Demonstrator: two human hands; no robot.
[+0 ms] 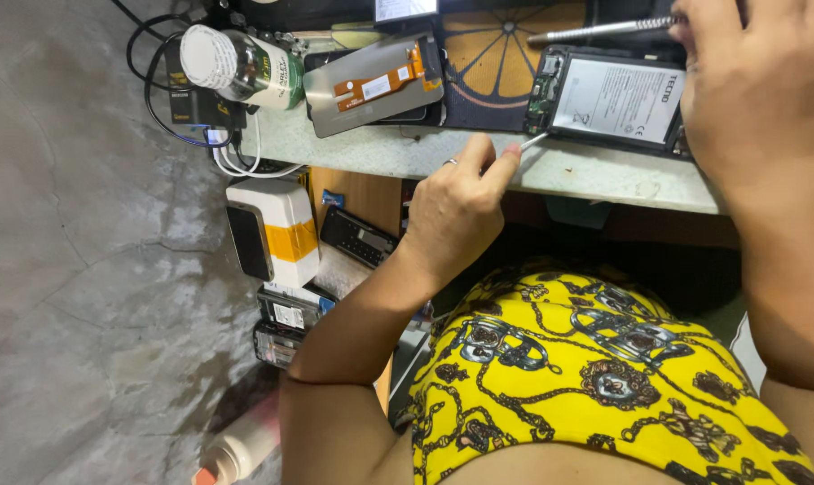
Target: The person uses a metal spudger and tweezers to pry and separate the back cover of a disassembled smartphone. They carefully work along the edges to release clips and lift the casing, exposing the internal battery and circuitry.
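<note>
The left hand (456,211) pinches a thin, light-coloured tool (532,141) between thumb and forefinger, its tip reaching the lower left corner of the opened phone (604,99), which lies back-off on the pale desk (595,175) with its battery and a strip of green circuit board showing. A ring sits on one finger of that hand. The right hand (748,85) rises large and close to the camera at the upper right, covering the phone's right end and running off the frame's top edge; its fingers appear curled about the end of a slender metal tool (595,30), though the grip itself is cut off, so how tightly it closes cannot be told. Left of the phone a detached screen panel (371,85) with an orange flex strip rests face down, partly over a dark mat with an orange wheel pattern (501,63). A jar with a white lid (236,67) lies beside tangled cables (236,157) at the desk's far left. Below the edge, shelves hold a white box with yellow tape (277,229) and several dark phones, their details too small to read. A pale bottle (241,449) lies on the grey floor, half cut off.
</note>
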